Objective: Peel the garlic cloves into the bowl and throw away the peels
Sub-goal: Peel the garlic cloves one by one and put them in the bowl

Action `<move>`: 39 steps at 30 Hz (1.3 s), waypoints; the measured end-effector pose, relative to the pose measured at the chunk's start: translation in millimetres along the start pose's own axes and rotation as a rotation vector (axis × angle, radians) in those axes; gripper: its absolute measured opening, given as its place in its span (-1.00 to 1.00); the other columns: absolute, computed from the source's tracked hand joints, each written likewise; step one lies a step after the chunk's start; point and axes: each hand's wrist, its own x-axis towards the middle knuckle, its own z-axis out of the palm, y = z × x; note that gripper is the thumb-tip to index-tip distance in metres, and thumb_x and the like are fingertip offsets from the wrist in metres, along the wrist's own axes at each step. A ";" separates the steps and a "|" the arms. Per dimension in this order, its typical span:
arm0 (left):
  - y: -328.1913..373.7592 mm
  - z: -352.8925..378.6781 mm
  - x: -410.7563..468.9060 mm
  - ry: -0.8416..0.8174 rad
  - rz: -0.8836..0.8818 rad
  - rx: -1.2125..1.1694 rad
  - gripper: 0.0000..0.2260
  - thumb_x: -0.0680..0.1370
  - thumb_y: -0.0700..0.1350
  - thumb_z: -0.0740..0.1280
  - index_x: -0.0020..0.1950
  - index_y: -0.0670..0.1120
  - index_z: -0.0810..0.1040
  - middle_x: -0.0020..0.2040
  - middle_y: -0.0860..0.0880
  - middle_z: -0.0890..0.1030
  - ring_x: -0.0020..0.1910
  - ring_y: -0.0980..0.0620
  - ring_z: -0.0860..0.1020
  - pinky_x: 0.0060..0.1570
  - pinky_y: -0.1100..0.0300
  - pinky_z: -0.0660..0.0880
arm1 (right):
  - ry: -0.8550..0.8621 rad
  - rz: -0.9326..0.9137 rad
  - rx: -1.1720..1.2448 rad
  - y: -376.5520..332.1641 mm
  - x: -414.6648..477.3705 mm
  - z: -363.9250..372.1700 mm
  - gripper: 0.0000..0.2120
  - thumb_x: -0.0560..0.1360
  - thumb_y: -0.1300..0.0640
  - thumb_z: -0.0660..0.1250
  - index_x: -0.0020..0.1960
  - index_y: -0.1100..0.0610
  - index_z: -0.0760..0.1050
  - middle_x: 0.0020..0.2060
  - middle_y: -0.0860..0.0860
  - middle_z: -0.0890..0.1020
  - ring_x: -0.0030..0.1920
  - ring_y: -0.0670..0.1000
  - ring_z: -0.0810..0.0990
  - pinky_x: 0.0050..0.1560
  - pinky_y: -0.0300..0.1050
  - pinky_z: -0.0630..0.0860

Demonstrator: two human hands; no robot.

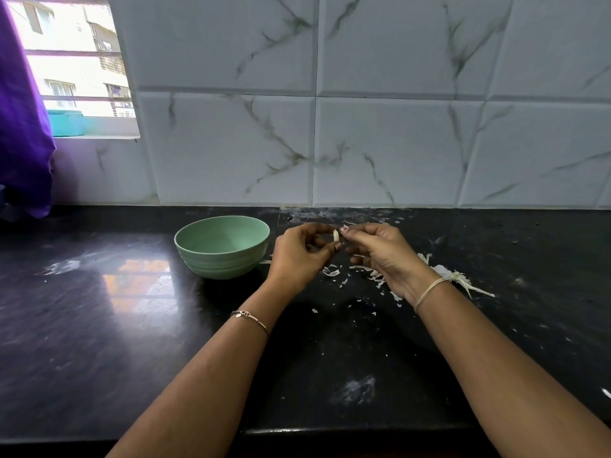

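Left hand (299, 256), seen from the head camera at the middle of the frame, is pinching a small pale garlic clove (336, 236) between thumb and fingertips, holding it upright above the dark counter (99, 325). Right hand (383, 256), just right of it, is curling its fingers and nipping at the clove's upper tip. I cannot tell whether it is gripping loose skin or the clove itself. Both hands are hovering off the surface, meeting only at the clove.

Left of the hands, near but apart, a green bowl (218, 262) is sitting upright on the counter. I am seeing no cloves in the part of its inside that shows. Below and right of the hands, white peels (370, 271) are lying scattered. A larger papery husk (458, 279) is lying beside the right wrist.

I am judging the clove to be very light, firm and likely slippery once bare, so I am favouring a pinch on its sides near the base, leaving the tip free for the other hand. The skin looks thin and brittle, likely tearing into flakes. The peels look too light to lift singly, so sweeping them together seems wiser.

At upper left, a window (76, 61) and purple cloth (23, 127) are showing beside a marbled tile wall (363, 127).
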 end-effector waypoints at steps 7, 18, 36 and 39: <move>-1.5 -0.4 -1.1 0.046 0.081 0.118 -0.77 0.43 -0.12 0.53 0.06 0.05 0.68 -0.30 0.08 0.60 -0.36 0.14 0.55 -0.22 0.23 0.59 | -0.034 0.116 0.185 -0.1 -1.2 4.5 -0.92 0.48 0.29 0.41 -0.19 0.20 0.59 -0.34 0.05 0.64 -0.32 -0.07 0.59 -0.31 -0.29 0.54; -3.9 0.6 -2.0 0.002 0.150 0.111 -0.68 0.45 -0.18 0.50 0.08 0.18 0.65 -0.25 0.03 0.64 -0.34 0.09 0.60 -0.21 0.14 0.62 | -0.042 0.154 0.266 2.7 0.2 5.4 -0.95 0.47 0.36 0.37 -0.16 0.28 0.57 -0.37 0.07 0.62 -0.33 -0.07 0.57 -0.31 -0.31 0.52; 2.1 -2.6 1.5 -0.040 -0.102 -0.308 -0.90 0.54 -0.26 0.38 -0.08 -0.07 0.58 -0.22 -0.14 0.63 -0.38 0.02 0.58 -0.16 -0.04 0.61 | -0.021 0.048 0.246 -0.4 -4.3 9.1 -0.98 0.43 0.33 0.44 -0.16 0.25 0.62 -0.28 0.10 0.65 -0.29 -0.05 0.60 -0.25 -0.29 0.59; 1.2 -0.4 2.2 -0.018 -0.132 -0.310 -0.92 0.53 -0.24 0.39 -0.12 -0.10 0.56 -0.22 -0.13 0.64 -0.39 0.01 0.58 -0.16 -0.07 0.61 | 0.008 0.002 0.211 -0.3 -6.2 10.6 -0.97 0.43 0.34 0.45 -0.17 0.25 0.62 -0.33 0.08 0.67 -0.33 -0.06 0.64 -0.29 -0.28 0.58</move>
